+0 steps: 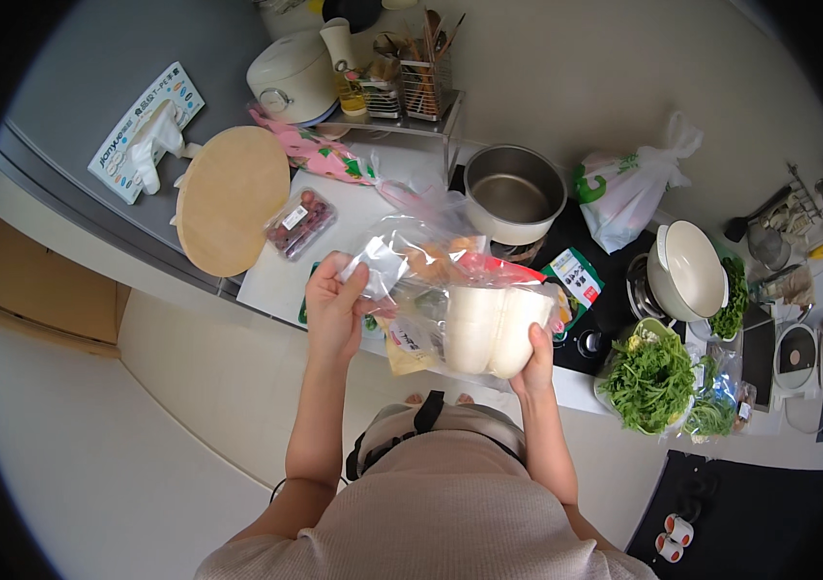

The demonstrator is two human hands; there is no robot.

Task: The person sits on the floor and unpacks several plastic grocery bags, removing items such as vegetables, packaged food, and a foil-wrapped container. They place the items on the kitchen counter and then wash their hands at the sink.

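My left hand (pixel 333 308) pinches one end of a clear plastic bag (pixel 419 232), close to a whitish patch on it. At the other end, my right hand (pixel 536 362) grips the bag around thick, pale cylindrical food pieces (pixel 473 330) lying side by side; their exact kind is unclear. The bag is held level in front of my waist, over the counter's front edge. Through and behind the film show an orange-brown item and a red packet edge (pixel 502 268), partly hidden. A yellowish printed packet (pixel 408 353) appears just below the bag.
A deep pot (pixel 514 185) and a black cooktop (pixel 618 290) lie beyond. Left are a grape pack (pixel 301 223) and a round wooden board (pixel 234 199). Leafy greens (pixel 647 377), a cream pot (pixel 687 272) and a tied plastic bag (pixel 633 188) stand right.
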